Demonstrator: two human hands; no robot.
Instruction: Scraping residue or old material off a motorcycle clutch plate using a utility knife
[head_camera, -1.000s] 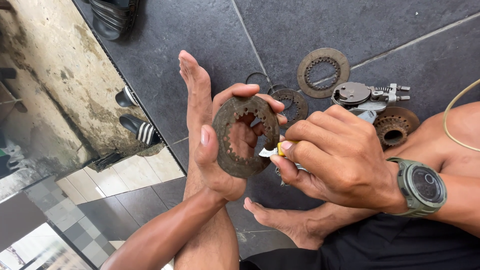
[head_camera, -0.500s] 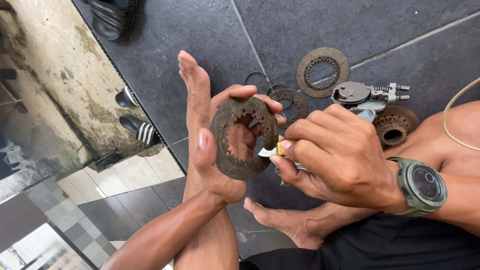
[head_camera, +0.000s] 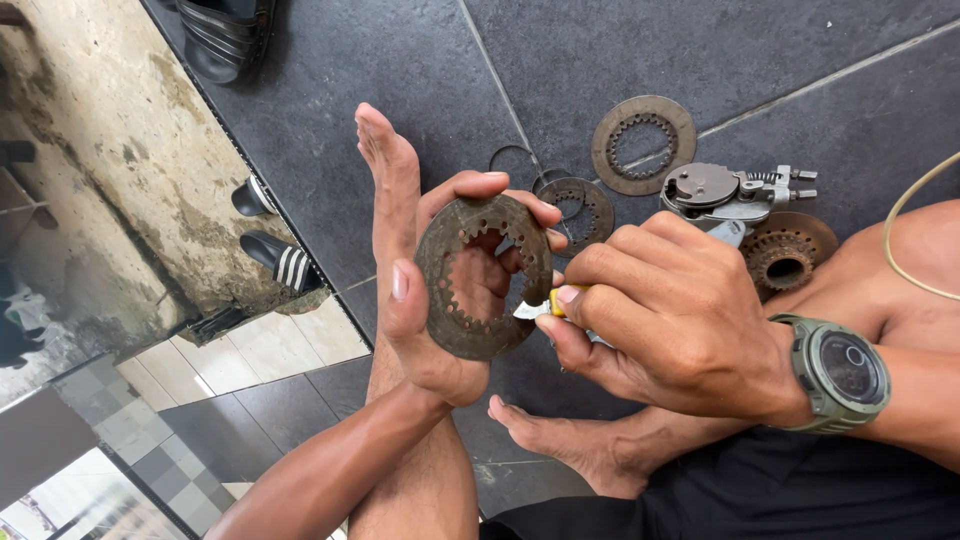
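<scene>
My left hand holds a worn, toothed clutch ring plate upright between thumb and fingers, its dark friction face turned to me. My right hand, with a green watch on the wrist, grips a small yellow-handled blade whose tip rests against the plate's right edge. Both hands hover above my bare foot and the dark tiled floor.
On the floor beyond lie two more ring plates, a thin wire ring, a metal clutch assembly and a rusty toothed hub. Black sandals lie along the step edge at left.
The plate has been turned slightly in my left hand while the blade stays at its right edge. Otherwise the hands hold nearly the same place.
</scene>
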